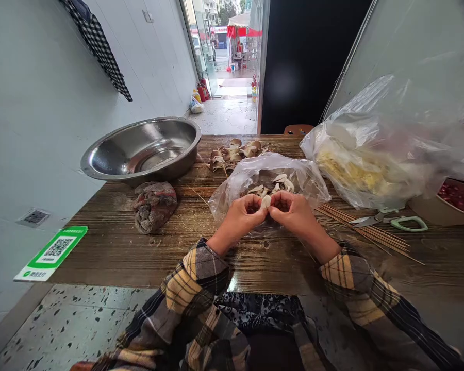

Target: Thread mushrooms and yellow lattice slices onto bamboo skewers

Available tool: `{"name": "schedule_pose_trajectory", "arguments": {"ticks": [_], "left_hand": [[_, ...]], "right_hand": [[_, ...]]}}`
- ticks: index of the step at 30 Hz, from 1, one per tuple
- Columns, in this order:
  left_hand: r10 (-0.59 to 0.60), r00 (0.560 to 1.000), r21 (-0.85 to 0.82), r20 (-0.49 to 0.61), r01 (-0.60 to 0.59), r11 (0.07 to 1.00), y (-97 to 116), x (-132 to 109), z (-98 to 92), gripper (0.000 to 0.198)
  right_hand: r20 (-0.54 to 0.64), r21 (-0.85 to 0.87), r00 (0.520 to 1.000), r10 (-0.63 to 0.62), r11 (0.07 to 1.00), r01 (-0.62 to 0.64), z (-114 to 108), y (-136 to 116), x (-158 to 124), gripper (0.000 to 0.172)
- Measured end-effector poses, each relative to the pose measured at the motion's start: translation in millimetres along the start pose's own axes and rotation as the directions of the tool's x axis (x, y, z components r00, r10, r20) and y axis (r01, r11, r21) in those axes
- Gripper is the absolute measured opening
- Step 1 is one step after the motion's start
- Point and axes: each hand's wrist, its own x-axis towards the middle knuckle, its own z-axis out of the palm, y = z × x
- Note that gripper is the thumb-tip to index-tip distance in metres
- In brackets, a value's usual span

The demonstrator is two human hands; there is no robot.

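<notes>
Between my two hands, over the near edge of an open clear plastic bag [251, 170], is a pale piece of mushroom [266, 201]. My left hand [244, 212] pinches it from the left, thumb against fingertips. From the other side my right hand [290, 210] grips the same piece in a similar pinch. Several mushroom pieces [284, 181] lie inside the bag, just beyond my fingers. Behind the bag, a heap of brown-capped mushrooms [235, 149] rests on the wooden table [201, 257].
A steel basin [143, 149] stands at the back left, with a crumpled dark cloth [155, 206] before it. To the right are thin wooden skewers [371, 232], scissors [408, 223], a bag of yellow food [355, 167] and a tub [433, 208]. A green QR card [54, 252] lies left.
</notes>
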Motion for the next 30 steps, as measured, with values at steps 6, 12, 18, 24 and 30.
{"name": "schedule_pose_trajectory", "arguments": {"ticks": [6,12,18,24,30], "left_hand": [[0.037,0.999,-0.157,0.023,-0.033,0.987,-5.4,2.9,-2.6,0.021],[0.002,0.997,-0.369,-0.073,-0.029,0.929,-20.5,11.7,-12.6,0.027],[-0.003,0.998,-0.464,-0.055,-0.023,0.886,-28.7,15.7,-16.8,0.028],[0.004,0.999,-0.467,-0.054,-0.029,0.884,-27.5,14.2,-14.4,0.031],[-0.029,0.997,-0.492,-0.071,-0.01,0.87,-25.4,11.9,-15.8,0.027]], "right_hand": [[0.047,0.249,0.995,0.089,0.964,-0.098,-1.7,-0.9,2.6,0.021],[-0.155,0.052,0.988,-0.009,0.998,0.017,-28.9,9.6,-1.2,0.027],[-0.012,-0.456,0.999,-0.041,0.889,0.031,-44.6,18.8,-37.8,0.026],[0.062,-0.602,0.998,0.027,0.798,0.015,-27.3,25.0,-49.1,0.021],[0.007,-0.485,1.0,0.026,0.874,-0.019,-23.3,30.8,-46.0,0.026]]}}
